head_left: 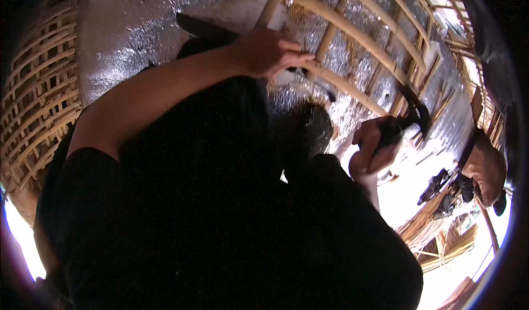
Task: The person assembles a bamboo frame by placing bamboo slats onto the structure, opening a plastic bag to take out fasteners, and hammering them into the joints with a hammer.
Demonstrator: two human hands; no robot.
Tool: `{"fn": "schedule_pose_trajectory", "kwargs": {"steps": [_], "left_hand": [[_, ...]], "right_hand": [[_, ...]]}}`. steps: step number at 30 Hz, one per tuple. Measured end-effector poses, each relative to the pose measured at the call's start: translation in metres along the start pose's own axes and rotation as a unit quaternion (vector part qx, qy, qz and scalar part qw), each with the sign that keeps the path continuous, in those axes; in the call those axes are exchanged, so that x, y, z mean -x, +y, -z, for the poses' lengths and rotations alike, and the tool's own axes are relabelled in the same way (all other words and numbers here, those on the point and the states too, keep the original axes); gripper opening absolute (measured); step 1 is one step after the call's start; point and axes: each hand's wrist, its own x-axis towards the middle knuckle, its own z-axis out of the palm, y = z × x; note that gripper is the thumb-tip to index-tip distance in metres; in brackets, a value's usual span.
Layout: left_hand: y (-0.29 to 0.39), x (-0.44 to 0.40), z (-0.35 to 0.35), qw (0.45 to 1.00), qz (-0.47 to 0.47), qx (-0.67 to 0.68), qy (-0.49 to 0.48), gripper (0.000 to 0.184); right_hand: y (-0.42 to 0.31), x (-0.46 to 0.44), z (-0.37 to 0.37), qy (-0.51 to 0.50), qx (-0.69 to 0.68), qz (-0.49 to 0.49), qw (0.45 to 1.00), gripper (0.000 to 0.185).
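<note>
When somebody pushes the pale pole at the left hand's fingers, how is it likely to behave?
The pale pole is probably stiff, as it extends from the left hand without any sharp bend. It might roll if loose, since its surface looks rounded; I cannot tell whether it is fastened.

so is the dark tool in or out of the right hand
In: the right hand is curled around the dark tool, whose curved end juts out beyond it.
</note>
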Motion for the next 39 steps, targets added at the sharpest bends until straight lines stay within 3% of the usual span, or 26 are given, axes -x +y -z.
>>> {"fn": "schedule_pose_trajectory", "kwargs": {"steps": [4,6,10,12,14,15,17,18,19,20,21,23,25,27,29,32,33,34,35,37,39], "left_hand": [[-0.005,-0.010,0.004,1.000,-0.018,0.013,0.020,0.044],[-0.002,-0.002,0.006,0.999,-0.007,0.024,0.026,0.045],[-0.015,-0.007,-0.002,0.998,-0.050,-0.017,0.047,0.046],[-0.010,-0.006,-0.006,0.998,-0.035,-0.007,0.045,0.049],[0.001,-0.001,0.003,1.000,-0.003,0.009,-0.021,0.051],[0.001,0.002,-0.005,1.000,-0.005,0.009,-0.017,0.053],[-0.011,-0.003,-0.014,1.000,-0.019,-0.011,0.000,0.055],[-0.015,-0.003,-0.016,0.998,-0.044,-0.047,0.022,0.055],[-0.022,-0.004,-0.018,0.992,-0.071,-0.094,0.047,0.055],[-0.010,0.003,-0.021,0.996,-0.055,-0.064,0.025,0.055],[0.001,0.008,-0.022,0.999,-0.037,-0.034,0.003,0.055],[0.011,0.014,-0.027,0.998,-0.051,-0.046,0.012,0.054],[0.002,0.005,-0.018,0.990,-0.097,-0.042,0.089,0.052],[0.007,0.003,-0.021,0.997,-0.062,0.000,0.037,0.050],[0.024,0.017,-0.021,0.998,-0.005,0.040,-0.056,0.047],[0.018,0.014,-0.031,0.987,-0.119,-0.026,0.104,0.044],[0.001,0.013,-0.031,0.997,-0.066,-0.030,0.018,0.043],[0.002,0.017,-0.033,0.998,-0.064,-0.015,0.023,0.043],[0.018,0.027,-0.037,0.998,-0.060,0.016,0.016,0.044],[0.036,0.030,-0.051,0.997,-0.074,0.003,-0.021,0.045],[0.029,0.032,-0.056,0.995,-0.094,0.014,0.025,0.047]], "right_hand": [[-0.002,-0.015,-0.015,-0.068,-0.045,-0.069,0.994,0.031],[-0.010,-0.003,-0.008,0.084,-0.113,0.004,0.990,0.026],[0.004,-0.012,-0.017,0.046,0.060,0.072,0.995,0.025],[0.001,-0.013,-0.008,0.001,0.003,-0.032,0.999,0.024],[0.009,0.001,-0.005,0.139,-0.198,-0.049,0.969,0.024],[0.019,0.012,-0.010,0.215,-0.320,-0.019,0.922,0.024],[0.027,0.005,-0.026,0.042,-0.100,-0.025,0.994,0.030],[0.019,-0.005,-0.029,-0.052,0.015,-0.031,0.998,0.033],[-0.015,-0.021,-0.012,-0.061,-0.003,-0.100,0.993,0.034],[-0.020,-0.010,-0.010,0.024,-0.030,-0.016,0.999,0.031],[-0.002,0.009,-0.021,0.107,-0.137,-0.069,0.982,0.028],[0.019,0.040,-0.041,0.090,-0.078,-0.069,0.990,0.024],[0.009,0.018,-0.033,-0.049,0.094,-0.033,0.994,0.030],[-0.004,0.020,-0.016,0.040,0.033,0.055,0.997,0.044],[0.000,0.044,-0.039,0.003,0.041,-0.006,0.999,0.038],[0.007,0.041,-0.042,-0.075,0.026,-0.103,0.992,0.037],[0.001,0.029,-0.038,0.013,0.037,-0.051,0.998,0.036],[-0.007,0.040,-0.034,0.085,0.040,-0.006,0.996,0.034],[-0.020,0.064,-0.025,0.122,-0.173,-0.090,0.973,0.033],[0.010,0.096,-0.065,0.065,0.060,0.016,0.996,0.028],[0.014,0.082,-0.078,-0.030,0.002,-0.087,0.996,0.022]]}}
